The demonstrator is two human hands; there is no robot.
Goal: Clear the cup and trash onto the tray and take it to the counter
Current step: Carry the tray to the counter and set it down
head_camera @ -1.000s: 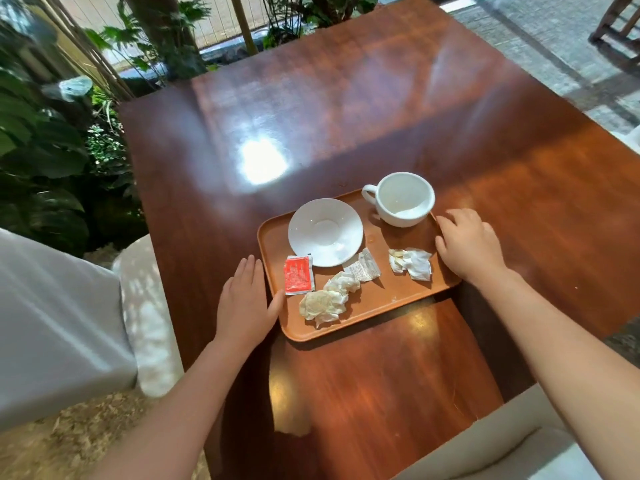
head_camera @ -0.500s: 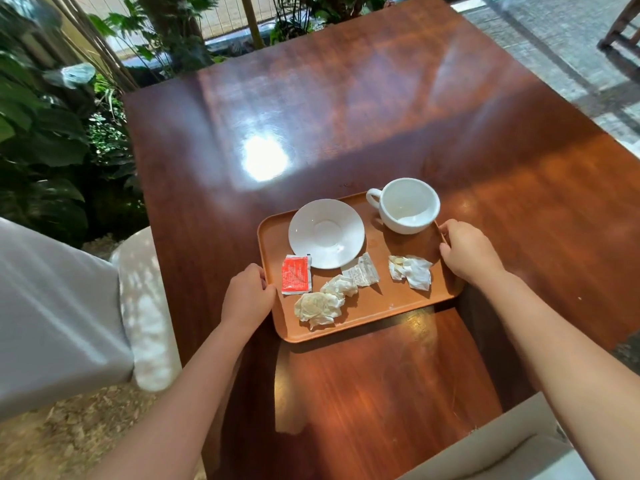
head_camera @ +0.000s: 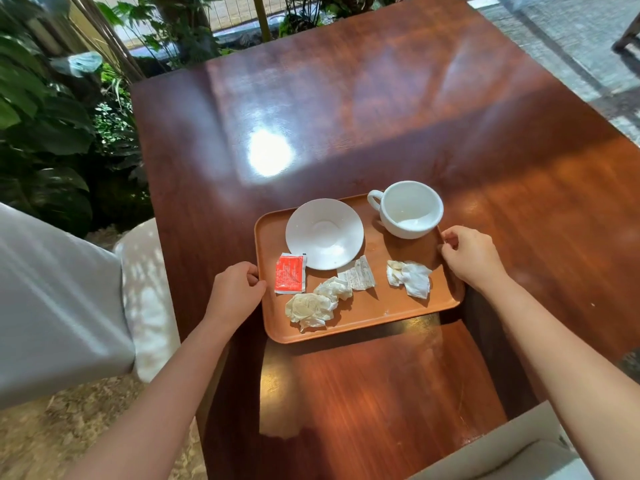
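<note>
An orange-brown tray (head_camera: pixel 375 311) sits near the front of a dark wooden table (head_camera: pixel 346 109), its near edge casting a shadow below it. On the tray stand a white cup (head_camera: pixel 408 209) at the far right and a white saucer (head_camera: pixel 323 233) to its left. A red sachet (head_camera: pixel 290 273), a torn paper packet (head_camera: pixel 358 278) and crumpled napkins (head_camera: pixel 311 306) (head_camera: pixel 410 277) lie in front of them. My left hand (head_camera: pixel 237 292) grips the tray's left rim. My right hand (head_camera: pixel 472 256) grips the right rim beside the cup.
A grey-white cushioned seat (head_camera: pixel 52 299) stands left of the table, and another pale seat (head_camera: pixel 502 452) shows at the bottom right. Green plants (head_camera: pixel 45 126) and a fence fill the far left. Paved floor (head_camera: pixel 571 39) lies beyond the table's right edge.
Both hands went from lying flat beside the tray to curling round its left and right rims. The tray's near edge now looks slightly raised, with a darker shadow under it.
</note>
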